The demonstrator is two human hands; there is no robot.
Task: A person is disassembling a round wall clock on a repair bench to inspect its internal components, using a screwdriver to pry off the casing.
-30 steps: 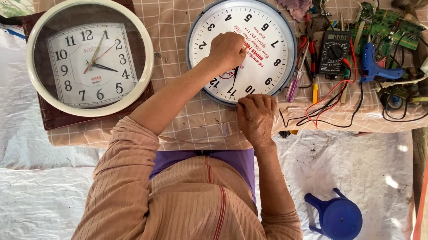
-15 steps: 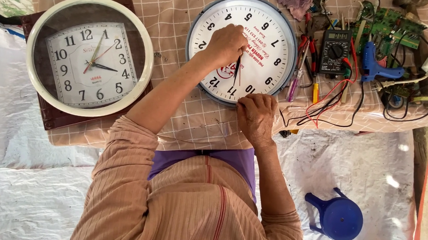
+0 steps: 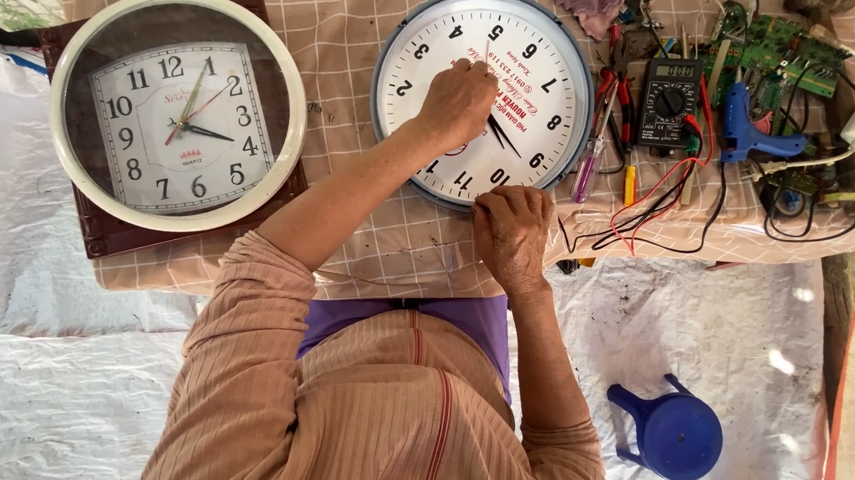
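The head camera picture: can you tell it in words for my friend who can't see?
A person's left hand touches the face of a round white wall clock lying on a checked cloth, while the right hand rests at its rim. A cream-rimmed clock lies to the left, tools and wires to the right.

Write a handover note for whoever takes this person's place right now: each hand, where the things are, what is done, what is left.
Left hand: fingertips bunched on the dial of the round white grey-rimmed wall clock, beside its black pointers; grip not clear.
Right hand: curled on that clock's near rim.
The clock lies face up on the beige checked cloth.
Black multimeter and blue glue gun lie to the right, cream-rimmed clock to the left.
Done: clock laid flat, steadied.
Left: pointers in hand, unfinished.
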